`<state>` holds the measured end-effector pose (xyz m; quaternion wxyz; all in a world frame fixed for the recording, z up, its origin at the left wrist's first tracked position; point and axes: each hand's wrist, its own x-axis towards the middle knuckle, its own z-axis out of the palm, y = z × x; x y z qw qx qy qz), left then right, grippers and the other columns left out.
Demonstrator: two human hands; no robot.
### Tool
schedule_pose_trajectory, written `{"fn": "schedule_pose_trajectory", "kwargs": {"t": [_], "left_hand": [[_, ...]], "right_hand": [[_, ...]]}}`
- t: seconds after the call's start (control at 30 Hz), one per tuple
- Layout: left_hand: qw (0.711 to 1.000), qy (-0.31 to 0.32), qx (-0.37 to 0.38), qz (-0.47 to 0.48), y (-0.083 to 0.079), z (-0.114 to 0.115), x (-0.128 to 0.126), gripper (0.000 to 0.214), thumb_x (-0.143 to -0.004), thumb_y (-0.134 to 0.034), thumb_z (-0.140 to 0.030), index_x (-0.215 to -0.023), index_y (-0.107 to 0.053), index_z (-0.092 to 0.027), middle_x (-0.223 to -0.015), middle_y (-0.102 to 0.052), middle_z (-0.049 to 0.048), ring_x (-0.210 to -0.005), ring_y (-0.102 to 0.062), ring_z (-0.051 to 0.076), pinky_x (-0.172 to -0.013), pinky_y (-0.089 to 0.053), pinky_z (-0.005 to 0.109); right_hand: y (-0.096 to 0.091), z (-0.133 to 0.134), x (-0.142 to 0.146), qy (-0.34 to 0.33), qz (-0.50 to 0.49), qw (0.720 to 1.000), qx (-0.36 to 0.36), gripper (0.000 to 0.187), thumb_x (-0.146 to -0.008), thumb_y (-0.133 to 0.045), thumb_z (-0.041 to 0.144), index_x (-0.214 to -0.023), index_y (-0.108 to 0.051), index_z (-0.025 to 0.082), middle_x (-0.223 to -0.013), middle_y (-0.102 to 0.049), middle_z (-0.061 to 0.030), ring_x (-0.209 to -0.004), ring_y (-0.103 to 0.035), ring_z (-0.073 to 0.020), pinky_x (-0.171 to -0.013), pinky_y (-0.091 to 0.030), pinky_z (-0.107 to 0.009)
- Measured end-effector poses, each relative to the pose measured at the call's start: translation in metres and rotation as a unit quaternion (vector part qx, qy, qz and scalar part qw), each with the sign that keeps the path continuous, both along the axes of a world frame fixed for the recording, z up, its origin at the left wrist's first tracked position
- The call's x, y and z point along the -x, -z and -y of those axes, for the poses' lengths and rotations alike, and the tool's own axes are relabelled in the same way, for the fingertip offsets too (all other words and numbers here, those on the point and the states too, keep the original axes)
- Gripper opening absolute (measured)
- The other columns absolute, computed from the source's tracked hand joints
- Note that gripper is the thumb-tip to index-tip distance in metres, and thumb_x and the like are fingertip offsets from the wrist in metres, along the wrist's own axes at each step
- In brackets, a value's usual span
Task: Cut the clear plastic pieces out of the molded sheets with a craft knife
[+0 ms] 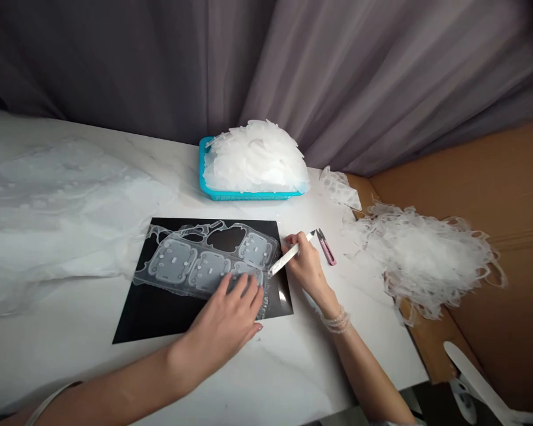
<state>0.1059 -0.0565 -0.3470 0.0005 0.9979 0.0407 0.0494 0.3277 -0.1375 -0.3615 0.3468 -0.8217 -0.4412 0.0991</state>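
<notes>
Watch this spot: the white-handled craft knife [288,255] sits at the edge of the clear moulded sheet [208,269], right beside the left hand [220,328], so a slip under pressure could catch those fingers or tear the sheet. That sheet lies on the black mat [160,313], with the left hand pressing down on it, fingers spread, forearm low across the white table [48,367]. The right hand [306,266] pinches the knife between thumb and fingers, wrist raised. Pink-handled snips [326,247] lie just off the mat's right edge, and a blue tray [244,194] of white trimmings sits beyond it.
</notes>
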Motion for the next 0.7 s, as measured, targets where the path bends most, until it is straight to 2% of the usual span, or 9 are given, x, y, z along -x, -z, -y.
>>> {"fn": "schedule_pose_trajectory", "kwargs": {"t": [0.07,0.13,0.3,0.4,0.5,0.6,0.7], "left_hand": [[1.000,0.003,-0.007,-0.002,0.006,0.012,0.000,0.051,-0.095,-0.050,-0.047,-0.133,-0.056,-0.013,-0.134,-0.059,0.0170,-0.125,-0.050,0.034,-0.103,-0.038,0.053],[1.000,0.002,-0.011,-0.004,0.006,0.014,0.002,0.046,-0.095,-0.053,-0.044,-0.130,-0.057,-0.015,-0.131,-0.061,0.0160,-0.123,-0.050,0.033,-0.102,-0.039,0.053],[0.999,0.005,0.020,-0.036,-0.010,0.009,0.008,0.028,-0.096,-0.049,-0.038,-0.111,-0.064,-0.019,-0.115,-0.066,0.0118,-0.109,-0.058,0.032,-0.091,-0.046,0.050],[0.999,-0.006,0.036,-0.035,-0.010,0.008,0.008,0.036,-0.098,-0.043,-0.037,-0.123,-0.060,-0.017,-0.119,-0.066,0.0129,-0.108,-0.059,0.031,-0.089,-0.048,0.048],[0.999,-0.041,0.029,-0.020,-0.002,0.009,0.006,0.046,-0.099,-0.042,-0.037,-0.136,-0.053,-0.012,-0.130,-0.063,0.0173,-0.118,-0.057,0.032,-0.094,-0.047,0.046],[0.994,-0.103,0.000,-0.020,0.003,0.011,0.003,0.053,-0.099,-0.043,-0.040,-0.138,-0.053,-0.006,-0.137,-0.057,0.0256,-0.126,-0.053,0.036,-0.102,-0.044,0.048],[0.991,-0.133,-0.009,-0.027,0.005,0.012,0.001,0.057,-0.097,-0.048,-0.046,-0.139,-0.053,-0.008,-0.137,-0.056,0.0299,-0.130,-0.052,0.042,-0.105,-0.042,0.052]], "right_hand": [[0.005,-0.004,-0.005,0.001,-0.007,1.000,0.006,0.017,-0.083,-0.052,0.023,-0.079,-0.036,0.025,-0.084,-0.065,-0.0027,-0.070,-0.054,-0.0192,-0.068,-0.038,-0.031],[0.007,-0.011,-0.009,-0.003,-0.011,1.000,0.007,0.018,-0.081,-0.052,0.022,-0.075,-0.035,0.025,-0.074,-0.062,0.0003,-0.063,-0.049,-0.0171,-0.065,-0.037,-0.030],[0.002,-0.019,-0.012,0.019,-0.007,1.000,-0.013,0.019,-0.082,-0.052,0.024,-0.072,-0.035,0.025,-0.069,-0.057,0.0021,-0.060,-0.045,-0.0153,-0.062,-0.036,-0.030],[-0.006,-0.014,-0.008,0.048,-0.041,0.997,-0.054,0.020,-0.089,-0.052,0.031,-0.076,-0.039,0.025,-0.074,-0.059,0.0010,-0.066,-0.051,-0.0162,-0.064,-0.038,-0.030],[-0.017,-0.002,0.000,0.045,-0.128,0.986,-0.095,0.021,-0.098,-0.042,0.043,-0.088,-0.047,0.025,-0.082,-0.064,-0.0005,-0.075,-0.058,-0.0176,-0.069,-0.044,-0.031],[-0.027,0.011,0.010,-0.002,-0.175,0.981,-0.081,0.037,-0.103,-0.027,0.048,-0.113,-0.056,0.027,-0.079,-0.061,-0.0003,-0.069,-0.057,-0.0175,-0.069,-0.047,-0.032],[-0.032,0.016,0.023,-0.042,-0.161,0.985,-0.052,0.041,-0.103,-0.031,0.046,-0.123,-0.061,0.026,-0.076,-0.059,-0.0009,-0.065,-0.057,-0.0171,-0.069,-0.049,-0.033]]}}
